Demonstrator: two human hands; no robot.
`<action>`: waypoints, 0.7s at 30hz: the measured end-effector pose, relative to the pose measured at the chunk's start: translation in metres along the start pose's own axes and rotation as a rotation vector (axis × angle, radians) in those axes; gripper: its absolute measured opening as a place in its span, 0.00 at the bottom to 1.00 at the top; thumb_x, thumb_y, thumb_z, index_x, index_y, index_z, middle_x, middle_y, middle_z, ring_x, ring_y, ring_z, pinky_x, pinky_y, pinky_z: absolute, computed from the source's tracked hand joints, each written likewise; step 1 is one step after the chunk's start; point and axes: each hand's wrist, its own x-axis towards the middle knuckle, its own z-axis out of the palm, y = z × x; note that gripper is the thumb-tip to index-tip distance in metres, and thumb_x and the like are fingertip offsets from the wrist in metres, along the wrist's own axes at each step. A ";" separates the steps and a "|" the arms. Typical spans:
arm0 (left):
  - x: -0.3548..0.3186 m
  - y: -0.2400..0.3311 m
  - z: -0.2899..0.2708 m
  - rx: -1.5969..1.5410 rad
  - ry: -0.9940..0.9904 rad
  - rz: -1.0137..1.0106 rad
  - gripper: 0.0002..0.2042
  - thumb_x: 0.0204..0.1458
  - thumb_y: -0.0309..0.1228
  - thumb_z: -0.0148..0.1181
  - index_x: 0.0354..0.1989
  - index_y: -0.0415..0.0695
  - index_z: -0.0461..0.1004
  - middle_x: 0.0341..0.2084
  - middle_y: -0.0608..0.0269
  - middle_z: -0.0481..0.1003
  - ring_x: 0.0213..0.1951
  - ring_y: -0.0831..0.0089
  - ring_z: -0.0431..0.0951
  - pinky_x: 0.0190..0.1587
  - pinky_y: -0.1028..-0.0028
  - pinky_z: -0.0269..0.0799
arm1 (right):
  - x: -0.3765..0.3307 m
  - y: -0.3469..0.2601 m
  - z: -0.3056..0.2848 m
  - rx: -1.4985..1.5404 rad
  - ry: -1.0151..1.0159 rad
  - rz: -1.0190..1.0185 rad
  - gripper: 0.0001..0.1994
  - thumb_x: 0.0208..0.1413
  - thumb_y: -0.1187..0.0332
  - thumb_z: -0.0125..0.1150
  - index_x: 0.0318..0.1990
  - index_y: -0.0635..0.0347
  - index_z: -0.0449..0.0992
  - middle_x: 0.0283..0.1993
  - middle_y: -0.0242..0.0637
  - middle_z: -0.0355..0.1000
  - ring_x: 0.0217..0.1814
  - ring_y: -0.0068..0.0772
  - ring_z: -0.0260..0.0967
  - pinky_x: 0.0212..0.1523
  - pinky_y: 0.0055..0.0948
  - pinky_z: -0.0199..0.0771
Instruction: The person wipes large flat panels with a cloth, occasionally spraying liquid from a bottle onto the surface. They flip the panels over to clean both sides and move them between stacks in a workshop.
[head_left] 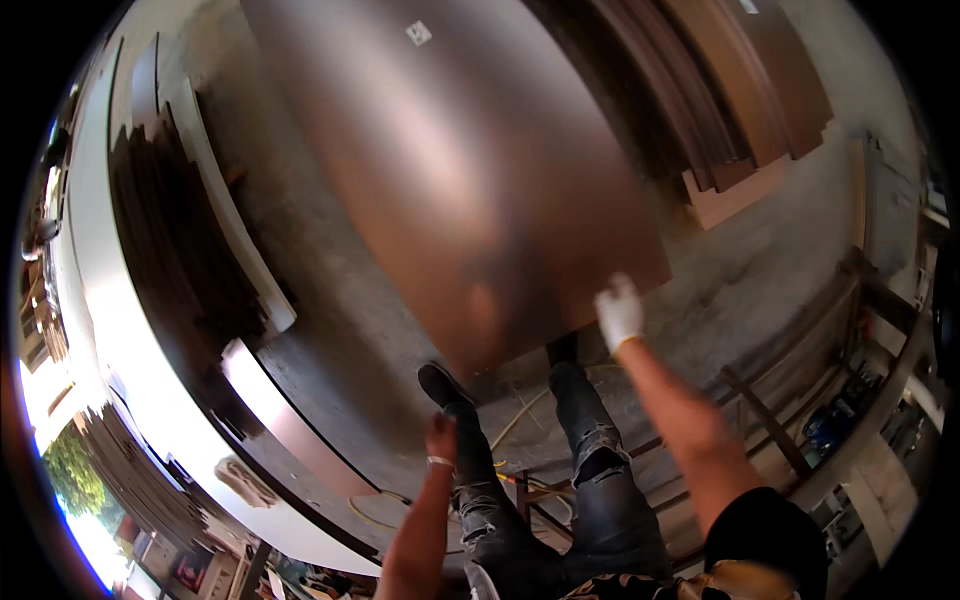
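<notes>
A large brown panel [440, 170] with a satin sheen stretches away from me, with a small white label [418, 33] near its far end. My right hand [620, 312], in a white glove, is over the panel's near right corner. Whether it touches or grips the panel is blurred. My left hand [440, 436] is bare, with a pale band at the wrist. It hangs beside my left leg, apart from the panel's near edge, and its fingers are smeared by motion.
Dark brown boards [690, 90] lie stacked at the far right. Stacked dark strips [175, 220] stand left, beside a long white surface [130, 310] holding a folded cloth [245, 482]. A pale strip [290, 415] lies near it. A metal frame [765, 420] and hose [525, 415] are close by.
</notes>
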 end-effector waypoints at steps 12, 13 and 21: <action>0.192 0.082 0.109 -0.250 -0.024 -0.239 0.32 0.58 0.56 0.63 0.51 0.34 0.75 0.44 0.57 0.77 0.46 0.69 0.74 0.52 0.68 0.71 | 0.210 0.147 -0.087 -0.193 0.099 0.148 0.34 0.62 0.49 0.63 0.65 0.67 0.67 0.59 0.53 0.73 0.63 0.43 0.71 0.62 0.34 0.67; 0.191 0.074 0.094 -0.267 -0.015 -0.260 0.32 0.58 0.57 0.62 0.51 0.34 0.75 0.45 0.57 0.77 0.46 0.69 0.74 0.52 0.68 0.71 | 0.197 0.144 -0.079 -0.165 0.068 0.157 0.31 0.61 0.49 0.63 0.61 0.66 0.70 0.56 0.52 0.75 0.59 0.43 0.72 0.60 0.35 0.68; 0.183 0.052 -0.034 -0.299 0.089 -0.293 0.36 0.59 0.59 0.59 0.55 0.32 0.73 0.49 0.55 0.76 0.49 0.66 0.74 0.55 0.64 0.70 | 0.065 0.117 -0.028 -0.069 0.037 0.163 0.25 0.61 0.51 0.64 0.52 0.66 0.75 0.40 0.45 0.80 0.43 0.41 0.77 0.50 0.39 0.73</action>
